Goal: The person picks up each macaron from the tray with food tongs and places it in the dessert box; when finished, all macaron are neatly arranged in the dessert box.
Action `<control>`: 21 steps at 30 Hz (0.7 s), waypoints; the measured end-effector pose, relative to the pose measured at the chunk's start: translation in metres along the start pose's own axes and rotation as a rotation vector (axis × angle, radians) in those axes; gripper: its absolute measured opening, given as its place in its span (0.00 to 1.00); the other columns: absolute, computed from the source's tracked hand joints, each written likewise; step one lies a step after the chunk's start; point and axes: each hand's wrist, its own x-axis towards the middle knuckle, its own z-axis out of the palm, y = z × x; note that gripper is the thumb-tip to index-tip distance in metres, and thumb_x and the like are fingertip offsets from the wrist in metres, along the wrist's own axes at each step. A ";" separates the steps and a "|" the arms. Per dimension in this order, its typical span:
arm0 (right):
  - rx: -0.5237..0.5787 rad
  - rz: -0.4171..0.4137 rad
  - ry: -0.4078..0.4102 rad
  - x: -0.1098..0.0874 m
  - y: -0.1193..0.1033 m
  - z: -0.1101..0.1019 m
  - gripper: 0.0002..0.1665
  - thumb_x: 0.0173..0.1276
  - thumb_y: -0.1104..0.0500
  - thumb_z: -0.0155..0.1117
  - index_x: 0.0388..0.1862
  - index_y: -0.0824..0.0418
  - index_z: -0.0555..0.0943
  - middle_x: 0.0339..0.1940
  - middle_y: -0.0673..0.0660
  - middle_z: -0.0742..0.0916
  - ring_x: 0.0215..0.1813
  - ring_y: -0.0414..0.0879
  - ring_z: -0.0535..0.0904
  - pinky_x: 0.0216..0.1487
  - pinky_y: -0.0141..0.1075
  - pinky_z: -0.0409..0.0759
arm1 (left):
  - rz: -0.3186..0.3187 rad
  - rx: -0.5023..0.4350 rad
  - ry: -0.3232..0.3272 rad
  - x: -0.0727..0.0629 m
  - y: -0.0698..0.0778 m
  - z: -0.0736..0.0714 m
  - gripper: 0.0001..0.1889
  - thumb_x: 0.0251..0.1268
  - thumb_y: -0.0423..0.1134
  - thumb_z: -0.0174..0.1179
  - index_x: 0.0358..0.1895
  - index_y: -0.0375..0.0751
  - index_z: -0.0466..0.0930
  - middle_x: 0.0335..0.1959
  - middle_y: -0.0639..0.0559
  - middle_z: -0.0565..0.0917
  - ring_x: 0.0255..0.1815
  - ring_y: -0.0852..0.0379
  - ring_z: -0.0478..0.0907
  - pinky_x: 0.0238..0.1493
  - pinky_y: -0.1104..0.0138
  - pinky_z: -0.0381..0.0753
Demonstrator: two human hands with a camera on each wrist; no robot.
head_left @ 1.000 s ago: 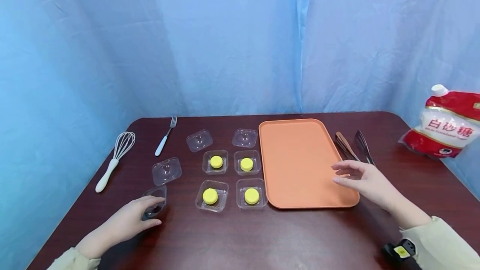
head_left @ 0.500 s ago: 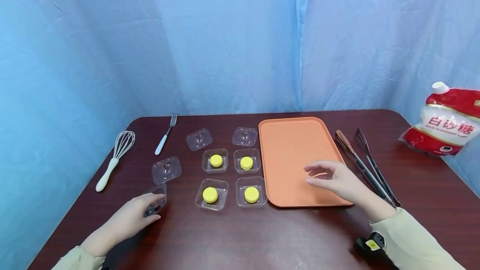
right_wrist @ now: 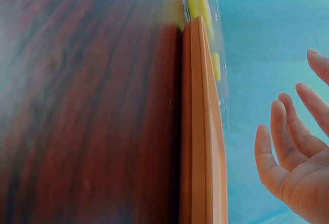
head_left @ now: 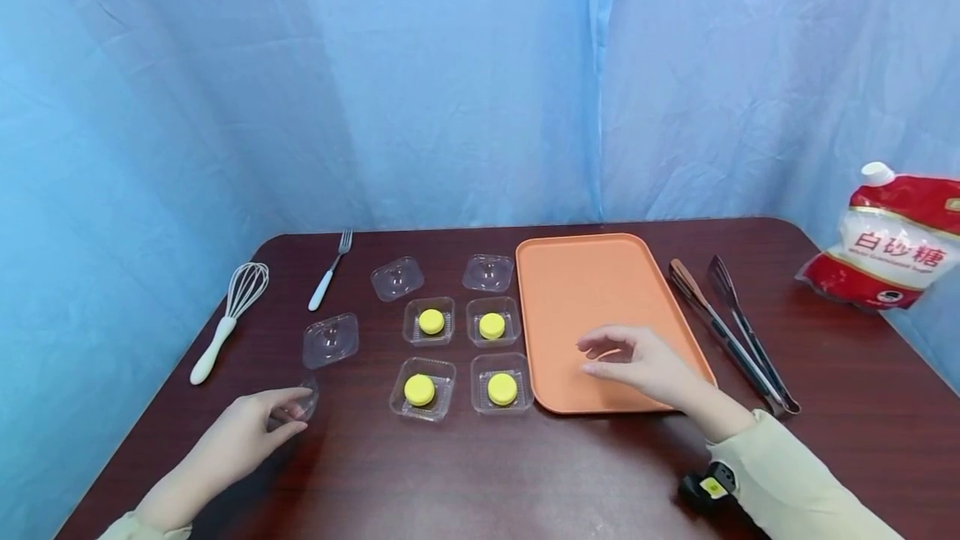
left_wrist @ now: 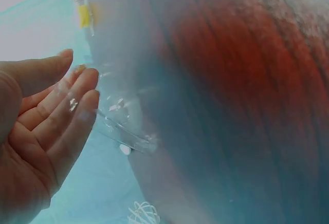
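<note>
My left hand [head_left: 251, 432] holds a clear plastic lid [head_left: 311, 400] between thumb and curved fingers, at the table's left; most of it is hidden behind the hand. In the left wrist view, glints of clear plastic show across the fingers [left_wrist: 85, 88]. Beyond it lies another clear lid [head_left: 331, 341]. My right hand [head_left: 645, 365] hovers over the orange tray [head_left: 592, 290] with loosely curved fingers and nothing in them. Between the hands stand several clear square boxes [head_left: 442, 407], each with a yellow macaron [head_left: 419, 390] inside.
Two more clear lids [head_left: 397, 278] lie behind the boxes. A whisk [head_left: 225, 332] and a fork [head_left: 327, 273] are at the left. Metal tongs [head_left: 738, 340] lie right of the tray, and a red and white sugar bag [head_left: 885, 248] stands at the far right.
My right hand has moved left from the tray's right edge to over the tray, uncovering the tongs. My left hand has drawn slightly left with the lid.
</note>
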 end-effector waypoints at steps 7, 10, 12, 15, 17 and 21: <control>0.037 -0.030 -0.033 0.003 -0.004 0.007 0.20 0.62 0.61 0.67 0.49 0.72 0.79 0.46 0.66 0.84 0.46 0.48 0.82 0.46 0.32 0.81 | 0.023 0.042 0.090 -0.005 0.001 -0.010 0.17 0.53 0.31 0.67 0.48 0.33 0.81 0.32 0.54 0.84 0.31 0.58 0.81 0.29 0.70 0.79; 0.051 -0.033 -0.045 0.005 -0.004 0.010 0.20 0.62 0.62 0.67 0.49 0.73 0.79 0.46 0.67 0.85 0.46 0.50 0.82 0.46 0.32 0.81 | 0.035 0.039 0.130 -0.007 0.001 -0.014 0.17 0.52 0.31 0.67 0.48 0.33 0.82 0.31 0.53 0.84 0.30 0.59 0.81 0.27 0.70 0.78; 0.053 -0.032 -0.053 0.006 -0.004 0.012 0.20 0.61 0.61 0.67 0.49 0.73 0.79 0.46 0.67 0.85 0.47 0.50 0.82 0.46 0.32 0.81 | 0.039 0.029 0.153 -0.008 0.002 -0.017 0.17 0.52 0.31 0.67 0.48 0.34 0.81 0.31 0.54 0.84 0.29 0.61 0.81 0.26 0.71 0.77; 0.055 -0.034 -0.058 0.008 -0.005 0.015 0.20 0.61 0.61 0.68 0.49 0.72 0.79 0.46 0.66 0.85 0.47 0.50 0.82 0.46 0.32 0.81 | 0.051 -0.006 0.189 -0.009 0.005 -0.021 0.18 0.52 0.30 0.67 0.49 0.34 0.81 0.30 0.54 0.84 0.28 0.66 0.80 0.24 0.72 0.76; 0.060 -0.039 -0.060 0.009 -0.006 0.017 0.21 0.61 0.61 0.68 0.50 0.72 0.79 0.46 0.66 0.85 0.47 0.50 0.82 0.46 0.32 0.81 | 0.069 -0.033 0.209 -0.009 0.009 -0.023 0.18 0.52 0.28 0.67 0.49 0.34 0.81 0.30 0.54 0.83 0.27 0.69 0.78 0.22 0.72 0.74; 0.080 -0.066 -0.059 0.013 -0.010 0.023 0.25 0.60 0.62 0.68 0.53 0.73 0.76 0.45 0.67 0.84 0.46 0.48 0.81 0.47 0.35 0.81 | 0.111 -0.072 0.252 -0.003 0.019 -0.021 0.18 0.52 0.26 0.66 0.50 0.34 0.81 0.29 0.53 0.82 0.25 0.72 0.75 0.20 0.72 0.72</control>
